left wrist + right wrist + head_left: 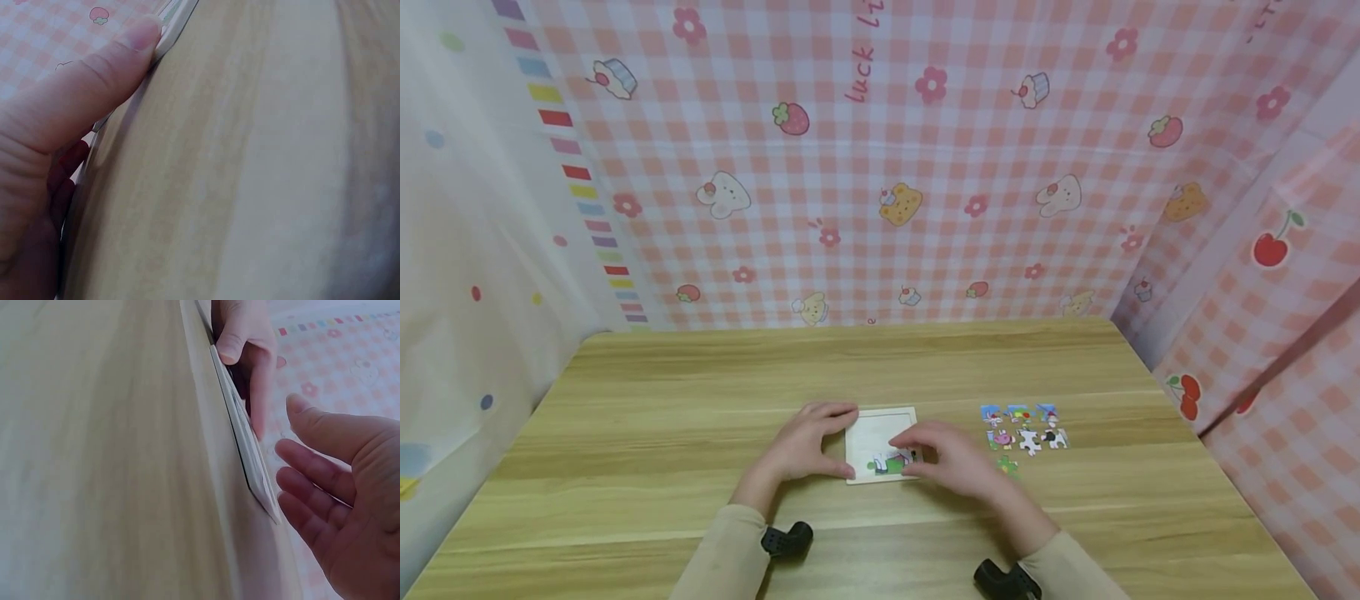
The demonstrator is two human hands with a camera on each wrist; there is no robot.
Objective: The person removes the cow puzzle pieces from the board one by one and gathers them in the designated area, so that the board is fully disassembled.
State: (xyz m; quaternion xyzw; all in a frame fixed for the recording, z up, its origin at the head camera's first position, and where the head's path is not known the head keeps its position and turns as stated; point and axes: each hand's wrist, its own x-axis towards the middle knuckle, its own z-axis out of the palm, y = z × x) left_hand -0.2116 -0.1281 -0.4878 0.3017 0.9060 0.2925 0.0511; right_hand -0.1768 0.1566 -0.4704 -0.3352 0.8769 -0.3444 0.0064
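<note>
A small white puzzle tray (870,429) lies flat on the wooden table. Fitted along its lower side are colourful puzzle pieces (882,465) with green and white parts, partly hidden by my right hand. My left hand (801,442) holds the tray at its left side, thumb at the near corner and fingers at the far one. In the left wrist view the thumb (94,78) presses on the tray's edge. Over the tray's right side hovers my right hand (958,462), its fingers bent and spread from the thumb. The right wrist view shows nothing between thumb and fingers (315,469).
Several loose puzzle pieces (1028,440) lie in rough rows to the right of the tray. The wooden table (700,392) meets a pink checked cloth (850,167) at its back edge. Black wrist devices (787,540) sit on both sleeves.
</note>
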